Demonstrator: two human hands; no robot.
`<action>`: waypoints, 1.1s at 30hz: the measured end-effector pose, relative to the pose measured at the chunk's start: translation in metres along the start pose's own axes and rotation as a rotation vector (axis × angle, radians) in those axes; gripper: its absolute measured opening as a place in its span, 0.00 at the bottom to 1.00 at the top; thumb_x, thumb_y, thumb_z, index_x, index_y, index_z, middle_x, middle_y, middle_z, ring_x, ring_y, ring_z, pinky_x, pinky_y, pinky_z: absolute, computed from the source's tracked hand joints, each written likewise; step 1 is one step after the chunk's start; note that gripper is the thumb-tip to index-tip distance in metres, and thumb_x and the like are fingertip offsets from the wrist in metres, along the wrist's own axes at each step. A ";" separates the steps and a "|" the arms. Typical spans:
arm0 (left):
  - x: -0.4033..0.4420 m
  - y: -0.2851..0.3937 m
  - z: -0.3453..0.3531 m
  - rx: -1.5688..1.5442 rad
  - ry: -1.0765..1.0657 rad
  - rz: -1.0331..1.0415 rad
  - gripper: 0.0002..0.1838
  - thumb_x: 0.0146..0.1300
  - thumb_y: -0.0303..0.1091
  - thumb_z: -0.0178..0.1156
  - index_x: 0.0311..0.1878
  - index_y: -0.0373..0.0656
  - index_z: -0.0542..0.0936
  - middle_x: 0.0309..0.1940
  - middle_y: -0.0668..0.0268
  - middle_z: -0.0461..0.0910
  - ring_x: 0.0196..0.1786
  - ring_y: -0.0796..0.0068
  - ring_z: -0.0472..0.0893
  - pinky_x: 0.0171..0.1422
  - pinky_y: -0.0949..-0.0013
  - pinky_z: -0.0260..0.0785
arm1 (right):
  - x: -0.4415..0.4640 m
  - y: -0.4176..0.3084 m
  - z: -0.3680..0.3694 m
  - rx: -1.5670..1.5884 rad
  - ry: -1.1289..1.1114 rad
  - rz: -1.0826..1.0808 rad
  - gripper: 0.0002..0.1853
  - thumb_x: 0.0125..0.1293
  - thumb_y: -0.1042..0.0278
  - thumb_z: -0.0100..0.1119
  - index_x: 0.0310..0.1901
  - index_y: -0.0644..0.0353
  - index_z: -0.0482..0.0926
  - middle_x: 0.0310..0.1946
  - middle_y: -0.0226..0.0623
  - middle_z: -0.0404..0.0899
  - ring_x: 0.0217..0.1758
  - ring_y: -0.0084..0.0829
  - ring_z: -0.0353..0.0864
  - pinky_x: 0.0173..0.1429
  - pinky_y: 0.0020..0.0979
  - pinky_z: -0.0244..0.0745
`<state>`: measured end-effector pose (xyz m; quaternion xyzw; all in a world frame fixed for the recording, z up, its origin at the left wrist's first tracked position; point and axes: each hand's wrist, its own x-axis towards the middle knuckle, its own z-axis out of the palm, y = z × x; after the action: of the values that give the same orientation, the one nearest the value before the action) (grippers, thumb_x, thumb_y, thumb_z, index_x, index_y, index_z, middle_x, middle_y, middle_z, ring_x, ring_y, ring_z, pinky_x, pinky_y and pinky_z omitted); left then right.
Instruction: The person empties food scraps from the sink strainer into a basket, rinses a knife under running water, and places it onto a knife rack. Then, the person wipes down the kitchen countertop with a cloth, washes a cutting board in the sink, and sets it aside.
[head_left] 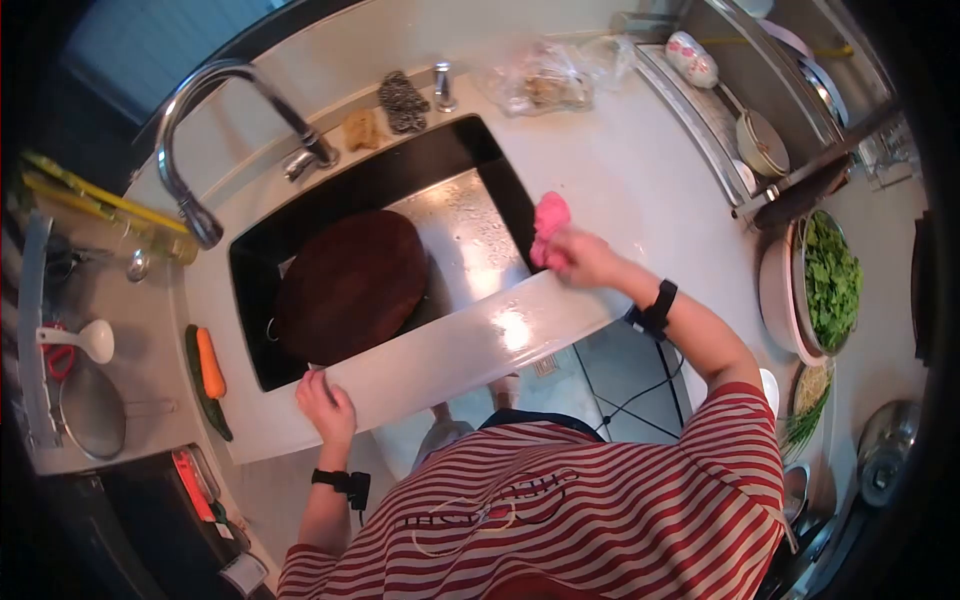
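Note:
My right hand [588,258] grips a bunched pink cloth [550,222] on the white counter, at the front right corner of the black sink [256,310]. Resting on the counter's front strip, near the sink's front left corner, my left hand [325,408] has its thumb apart from the fingers and holds nothing. A round dark brown cutting board [352,285] lies tilted inside the sink, covering part of its bottom. Water drops and wet shine show on the sink's metal surface [470,230] and on the front strip of the counter.
A tall chrome faucet [172,150] arches at the left. Behind the sink lie a scouring pad [403,102], a sponge [361,130] and a plastic bag [545,80]. A carrot [210,363] and cucumber [193,365] sit left; a bowl of leafy greens [830,280] stands right.

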<state>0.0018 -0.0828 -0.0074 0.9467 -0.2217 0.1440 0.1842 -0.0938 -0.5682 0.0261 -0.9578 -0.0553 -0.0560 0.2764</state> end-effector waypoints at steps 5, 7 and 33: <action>0.005 0.001 -0.006 -0.083 -0.015 -0.025 0.18 0.50 0.29 0.52 0.47 0.37 0.69 0.48 0.53 0.67 0.53 0.51 0.63 0.58 0.54 0.52 | 0.108 0.033 -0.050 -0.138 0.434 0.277 0.18 0.48 0.75 0.55 0.45 0.58 0.72 0.38 0.44 0.72 0.42 0.48 0.71 0.45 0.39 0.69; 0.005 -0.002 -0.005 -0.073 -0.009 -0.056 0.19 0.49 0.29 0.52 0.47 0.37 0.69 0.48 0.53 0.67 0.53 0.51 0.63 0.59 0.54 0.52 | 0.142 0.051 -0.056 -0.206 0.500 0.180 0.16 0.49 0.75 0.55 0.43 0.58 0.72 0.39 0.44 0.72 0.43 0.47 0.72 0.45 0.37 0.69; -0.002 -0.013 -0.004 -0.145 -0.028 -0.075 0.19 0.50 0.30 0.53 0.48 0.39 0.70 0.51 0.55 0.67 0.56 0.53 0.62 0.60 0.54 0.51 | 0.012 -0.155 0.083 0.283 -0.423 -0.002 0.23 0.41 0.69 0.66 0.42 0.59 0.72 0.40 0.44 0.72 0.47 0.44 0.70 0.51 0.38 0.65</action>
<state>0.0057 -0.0699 -0.0080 0.9405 -0.1983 0.1073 0.2542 -0.0966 -0.3926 0.0388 -0.8999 -0.1200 0.1537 0.3900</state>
